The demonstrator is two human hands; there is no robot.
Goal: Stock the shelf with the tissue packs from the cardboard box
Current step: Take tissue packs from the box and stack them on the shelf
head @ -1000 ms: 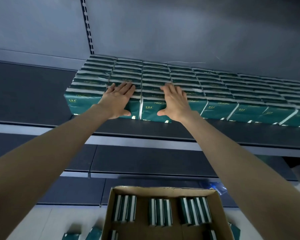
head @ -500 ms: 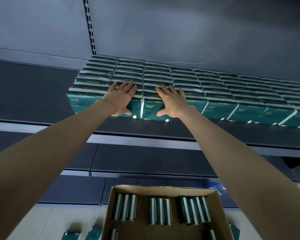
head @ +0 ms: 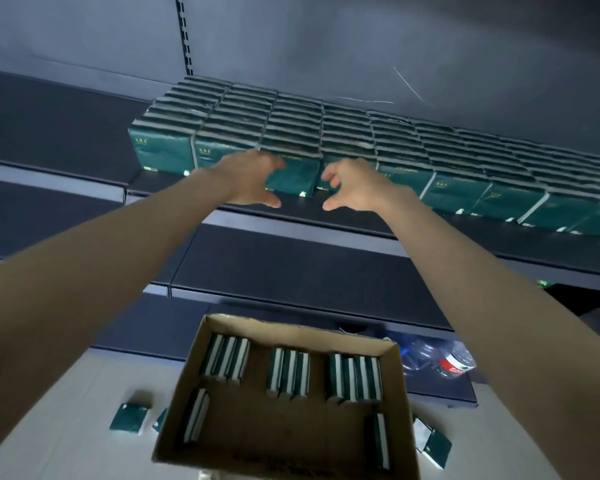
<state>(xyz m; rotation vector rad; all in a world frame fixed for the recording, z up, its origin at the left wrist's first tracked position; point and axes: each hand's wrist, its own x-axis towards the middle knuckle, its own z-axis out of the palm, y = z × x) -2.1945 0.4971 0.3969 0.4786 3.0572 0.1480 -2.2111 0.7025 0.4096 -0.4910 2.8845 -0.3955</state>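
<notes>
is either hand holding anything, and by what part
Nothing is held. The left hand and right hand are loosely curled and empty in front of the shelved tissue packs.

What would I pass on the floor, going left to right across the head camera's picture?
Loose tissue packs → cardboard box, with more packs standing inside → two loose packs by its right corner.

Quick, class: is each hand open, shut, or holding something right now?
Left hand: open, fingers bent, holding nothing.
Right hand: open, fingers bent, holding nothing.
</notes>
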